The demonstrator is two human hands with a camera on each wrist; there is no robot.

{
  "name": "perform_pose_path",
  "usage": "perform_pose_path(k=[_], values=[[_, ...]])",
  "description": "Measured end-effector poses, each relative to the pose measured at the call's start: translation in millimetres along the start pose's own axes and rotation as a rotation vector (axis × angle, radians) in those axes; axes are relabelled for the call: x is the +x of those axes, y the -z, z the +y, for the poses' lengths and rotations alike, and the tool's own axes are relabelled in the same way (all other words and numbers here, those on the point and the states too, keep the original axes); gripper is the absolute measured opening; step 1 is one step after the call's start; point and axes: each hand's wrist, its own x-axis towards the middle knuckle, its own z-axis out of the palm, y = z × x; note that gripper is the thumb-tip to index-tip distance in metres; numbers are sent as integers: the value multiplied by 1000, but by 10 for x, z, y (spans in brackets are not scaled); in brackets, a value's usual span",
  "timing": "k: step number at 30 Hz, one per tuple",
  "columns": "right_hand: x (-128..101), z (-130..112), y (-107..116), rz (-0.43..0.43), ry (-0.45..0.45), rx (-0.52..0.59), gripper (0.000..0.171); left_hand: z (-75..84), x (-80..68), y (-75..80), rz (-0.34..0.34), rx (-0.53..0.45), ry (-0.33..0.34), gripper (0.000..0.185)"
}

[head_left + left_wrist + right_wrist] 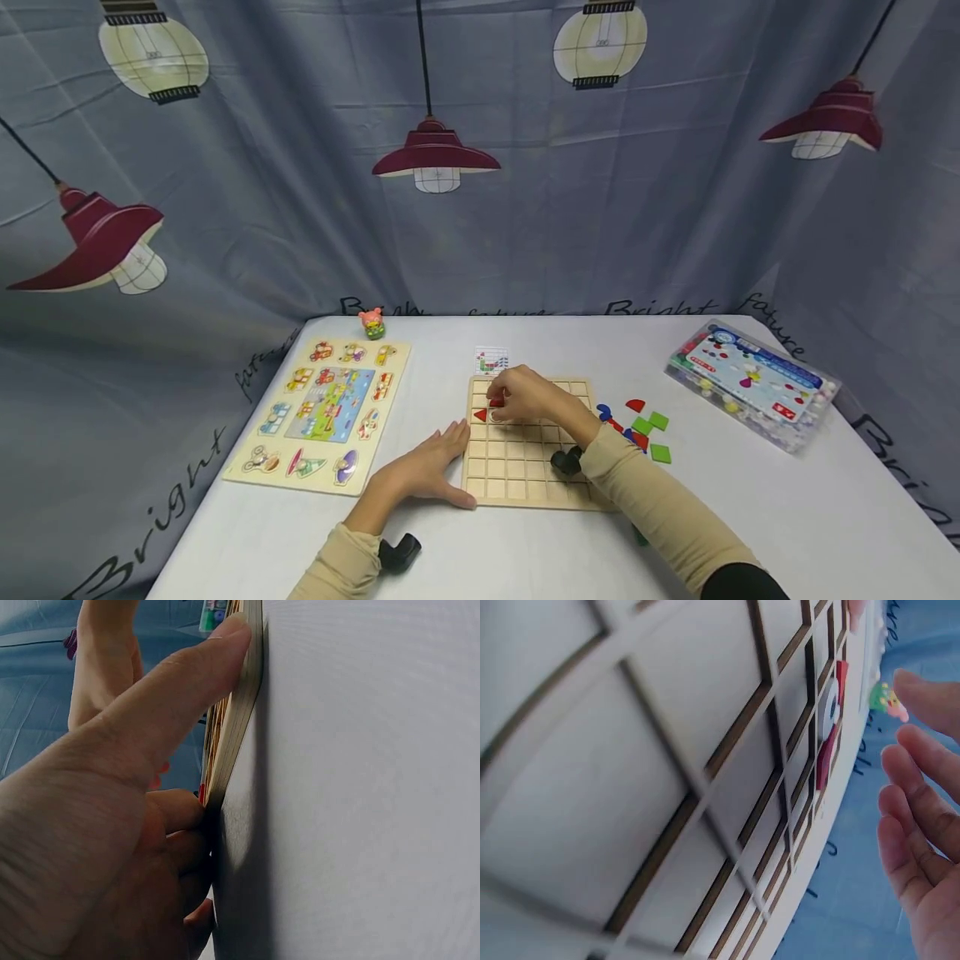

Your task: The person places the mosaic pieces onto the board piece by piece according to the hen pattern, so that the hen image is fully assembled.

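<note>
I look down at the worktop (750,517) and I see the wooden grid board (525,475) in the middle, with its near edge toward me. My left hand (423,475) lies flat on the cloth at the left edge of the board; the fingers are straight and the thumb presses on the board's side, so it holds nothing. My right hand (525,396) is over the far left corner of the board. In the head view its fingers seem bent down on a red piece (497,402), but in the right wrist view the fingers (919,847) are apart and loose, so I cannot tell if this grip is closed on the piece. A red triangle (480,414) already sits in a cell just left of that piece. The right hand is clearly the nearer one to both. The loose pieces (645,425) lie to the right of the board, behind the right forearm.
</note>
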Motion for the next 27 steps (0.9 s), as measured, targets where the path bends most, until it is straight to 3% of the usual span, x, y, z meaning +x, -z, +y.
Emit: perform_pose_path(k=[20,27], values=[[-621,405,261,106,-28,96,28,-15,10,-46,13,-13,-4,120],[-864,650,355,141,-114,113,32,-15,7,-37,15,1,-3,120]])
